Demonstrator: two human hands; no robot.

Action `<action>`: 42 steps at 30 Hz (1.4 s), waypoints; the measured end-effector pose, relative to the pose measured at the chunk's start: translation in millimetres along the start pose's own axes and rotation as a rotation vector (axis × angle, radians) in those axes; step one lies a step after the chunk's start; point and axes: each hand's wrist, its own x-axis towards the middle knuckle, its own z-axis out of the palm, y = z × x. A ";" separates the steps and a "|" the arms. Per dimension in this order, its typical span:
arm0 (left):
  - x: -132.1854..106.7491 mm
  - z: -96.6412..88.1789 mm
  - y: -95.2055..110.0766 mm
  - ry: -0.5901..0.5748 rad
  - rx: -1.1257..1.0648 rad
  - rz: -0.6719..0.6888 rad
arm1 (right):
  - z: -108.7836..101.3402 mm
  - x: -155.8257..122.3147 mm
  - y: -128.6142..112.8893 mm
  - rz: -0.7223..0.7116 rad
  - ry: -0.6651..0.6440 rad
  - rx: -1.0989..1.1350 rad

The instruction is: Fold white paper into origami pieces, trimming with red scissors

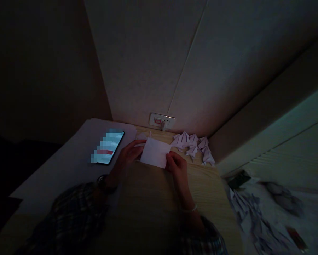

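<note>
A small square of white paper [155, 153] is held above the wooden table between my two hands, looking flat from here. My left hand [131, 152] grips its left edge, fingers partly behind the sheet. On the opposite side, my right hand [177, 164] pinches the lower right edge between thumb and fingers. Several folded paper pieces [192, 144] with pointed shapes stand close together beyond my right hand. Left of my left hand, a lit phone [109, 148] lies on large white paper sheets [68, 166].
The wooden table [203, 187] meets a wall with a socket plate [162, 121] and a plug in it. Below the table's right edge, many more folded papers [256, 219] lie heaped near a dark grey object [282, 196]. The room is dim.
</note>
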 end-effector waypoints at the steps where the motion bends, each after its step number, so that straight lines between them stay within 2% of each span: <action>1: 0.8 0.1 -0.4 0.031 0.007 -0.021 | 0.3 -0.5 -1.5 0.024 0.002 0.025; 5: 5.4 -3.0 -5.3 0.170 0.043 -0.055 | 0.1 -1.7 -7.1 0.088 -0.036 0.110; 9: 8.4 -6.3 -9.2 0.226 0.003 -0.045 | -1.8 -0.5 -8.3 0.114 -0.097 0.223; 15: 9.7 -6.6 -6.7 0.219 0.093 -0.036 | 3.5 -2.3 -7.9 0.124 -0.139 0.327; 22: 5.0 -2.2 2.2 0.140 0.187 -0.025 | 5.8 -2.6 -3.6 0.049 -0.092 0.377; 26: 0.6 -1.3 6.3 0.076 0.219 0.038 | 0.2 -2.6 -4.2 -0.072 -0.026 0.282; 30: -1.6 -0.4 8.7 0.041 0.248 0.085 | -6.2 -2.5 -8.9 -0.179 -0.116 0.086; 34: -0.3 1.5 11.2 0.001 0.312 0.150 | -9.7 -2.6 -12.1 -0.259 -0.138 -0.057; 42: 2.0 2.3 8.3 -0.102 0.315 0.130 | -8.9 -4.2 -14.5 -0.382 -0.195 -0.211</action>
